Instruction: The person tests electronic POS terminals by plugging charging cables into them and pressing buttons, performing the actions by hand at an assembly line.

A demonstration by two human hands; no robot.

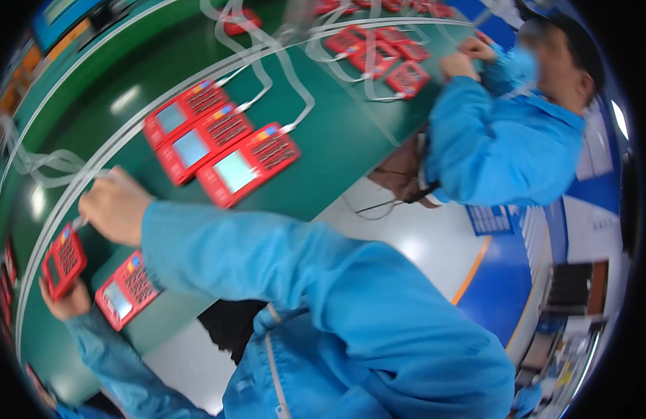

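My left hand [68, 302] grips a red payment terminal [63, 260] from below, at the left side of the green bench. At that terminal's top end, my right hand [117, 207] pinches the white plug of a cable [79, 222]. Whether the plug sits in the port or only touches it is blurred. Just right of my left hand lies another red payment terminal [124, 293], its screen pale and its top partly behind my right sleeve. Farther off, three red terminals [249, 166] with lit screens lie side by side, white cables running from their top ends.
A green bench [337, 133] curves across, with a pale rail and a green belt behind it. White cables [295, 80] hang over the rail. At right, a co-worker in blue [501, 140] reaches toward more red terminals [375, 56]. More red devices lie at the far left rim.
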